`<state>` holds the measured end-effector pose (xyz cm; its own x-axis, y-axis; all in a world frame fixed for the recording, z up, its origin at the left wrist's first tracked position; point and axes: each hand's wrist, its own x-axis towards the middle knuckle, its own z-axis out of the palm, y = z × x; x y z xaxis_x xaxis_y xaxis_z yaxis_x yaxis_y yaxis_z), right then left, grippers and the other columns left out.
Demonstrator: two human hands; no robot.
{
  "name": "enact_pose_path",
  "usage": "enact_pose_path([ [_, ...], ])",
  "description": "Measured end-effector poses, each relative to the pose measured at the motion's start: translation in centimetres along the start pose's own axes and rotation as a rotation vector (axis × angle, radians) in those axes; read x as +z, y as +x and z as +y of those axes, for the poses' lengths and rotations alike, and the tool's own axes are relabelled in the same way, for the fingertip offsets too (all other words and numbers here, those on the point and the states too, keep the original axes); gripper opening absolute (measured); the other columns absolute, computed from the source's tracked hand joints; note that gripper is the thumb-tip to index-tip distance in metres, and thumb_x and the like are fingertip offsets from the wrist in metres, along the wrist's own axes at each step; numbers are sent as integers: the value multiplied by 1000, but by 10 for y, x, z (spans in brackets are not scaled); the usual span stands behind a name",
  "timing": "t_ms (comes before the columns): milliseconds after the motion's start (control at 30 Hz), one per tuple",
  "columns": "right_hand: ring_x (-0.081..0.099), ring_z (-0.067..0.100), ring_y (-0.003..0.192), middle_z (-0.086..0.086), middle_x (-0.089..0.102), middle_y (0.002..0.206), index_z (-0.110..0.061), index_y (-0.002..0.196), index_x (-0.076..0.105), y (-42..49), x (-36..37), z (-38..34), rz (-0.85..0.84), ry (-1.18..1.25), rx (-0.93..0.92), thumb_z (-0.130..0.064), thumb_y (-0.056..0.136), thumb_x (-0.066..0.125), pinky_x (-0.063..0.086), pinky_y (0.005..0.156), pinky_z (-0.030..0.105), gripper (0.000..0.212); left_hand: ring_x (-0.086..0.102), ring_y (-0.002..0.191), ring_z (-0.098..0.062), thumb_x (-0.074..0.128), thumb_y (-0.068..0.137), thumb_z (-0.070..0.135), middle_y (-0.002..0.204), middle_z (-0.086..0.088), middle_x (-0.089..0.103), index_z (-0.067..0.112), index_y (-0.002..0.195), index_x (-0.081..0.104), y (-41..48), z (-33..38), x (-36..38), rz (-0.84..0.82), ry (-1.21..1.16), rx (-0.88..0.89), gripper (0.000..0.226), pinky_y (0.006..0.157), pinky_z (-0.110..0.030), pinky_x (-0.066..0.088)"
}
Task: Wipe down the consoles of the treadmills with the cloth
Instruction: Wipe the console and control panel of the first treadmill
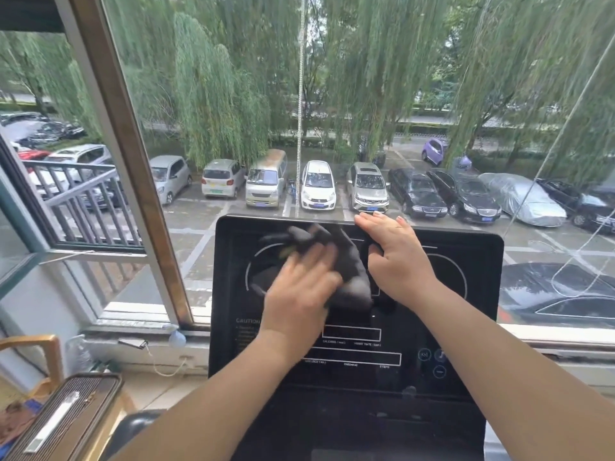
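Note:
A black treadmill console [466,327] with white dial rings and display boxes stands upright in front of a window. A dark grey cloth [349,257] lies bunched against the upper middle of the screen. My left hand [299,294] presses flat on the cloth with its fingers spread; the hand is blurred. My right hand [396,257] rests on the console just right of the cloth, its fingertips hooked over the top edge and its thumb against the screen.
A large window with a brown frame [133,181] stands right behind the console, a white sill [559,334] below it. At the lower left sit a ribbed grey box [63,417] and a wooden chair arm [36,344].

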<state>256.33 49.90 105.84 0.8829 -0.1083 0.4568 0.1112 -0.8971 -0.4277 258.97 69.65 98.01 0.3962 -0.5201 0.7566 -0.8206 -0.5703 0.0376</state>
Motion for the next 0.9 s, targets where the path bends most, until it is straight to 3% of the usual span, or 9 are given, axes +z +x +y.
enact_pose_path([
  [133,26,7,155,-9,44,162,-26,153,51,-1,0,0,-1,-1,5,0,93,45,-4,127,24,65,43,148,-18,47,89,17,153,3,54,24,112,68,9,-29,-23,-311,88,462,33,123,-42,30],
  [200,26,8,155,-8,44,162,-26,153,51,-1,0,0,5,-7,8,0,93,46,-6,125,21,65,46,145,-22,55,84,14,153,-1,54,22,115,69,26,-45,-33,-246,104,362,34,122,-45,32],
  [333,25,7,155,-8,43,162,-26,154,50,-2,0,0,-5,-21,-1,-7,92,41,-4,127,24,65,40,150,-24,71,77,6,157,-4,50,16,111,69,14,-20,-18,4,-5,-96,36,124,-47,30],
  [467,16,1,156,-11,32,167,-25,159,41,-4,-18,2,-116,13,-43,-3,100,39,-5,125,20,63,33,153,-17,58,90,10,160,2,45,24,113,64,-12,-9,-7,-284,81,405,27,123,-43,32],
  [533,22,3,155,-11,37,164,-22,158,43,-11,-34,10,-102,-12,-39,-5,102,39,-1,126,20,58,34,153,-16,56,92,12,161,3,43,26,115,62,0,-27,-19,-346,145,519,28,122,-43,33],
  [633,44,17,145,-1,57,150,-17,146,55,-19,-57,39,57,-164,46,-19,98,35,12,130,39,52,43,148,-23,70,74,3,156,-4,50,18,116,68,21,-36,-24,-148,88,208,45,120,-48,35],
  [733,48,25,141,5,60,146,-13,144,58,-26,-69,66,133,-220,205,-29,95,31,18,128,47,58,40,149,-25,74,69,0,157,-6,49,14,113,69,17,2,-6,-35,31,-90,46,123,-49,29],
  [767,48,26,140,6,61,145,-11,143,59,-30,-70,72,150,-216,230,-29,95,32,20,127,47,57,39,150,-25,73,69,-1,157,-6,49,15,111,69,12,14,3,-50,14,-69,45,123,-49,29],
  [900,48,25,136,5,62,143,-13,139,61,-42,-72,92,174,-157,157,-9,92,46,28,123,49,50,41,149,-20,65,73,2,156,0,50,23,112,67,23,7,1,-277,115,402,45,120,-50,36],
])
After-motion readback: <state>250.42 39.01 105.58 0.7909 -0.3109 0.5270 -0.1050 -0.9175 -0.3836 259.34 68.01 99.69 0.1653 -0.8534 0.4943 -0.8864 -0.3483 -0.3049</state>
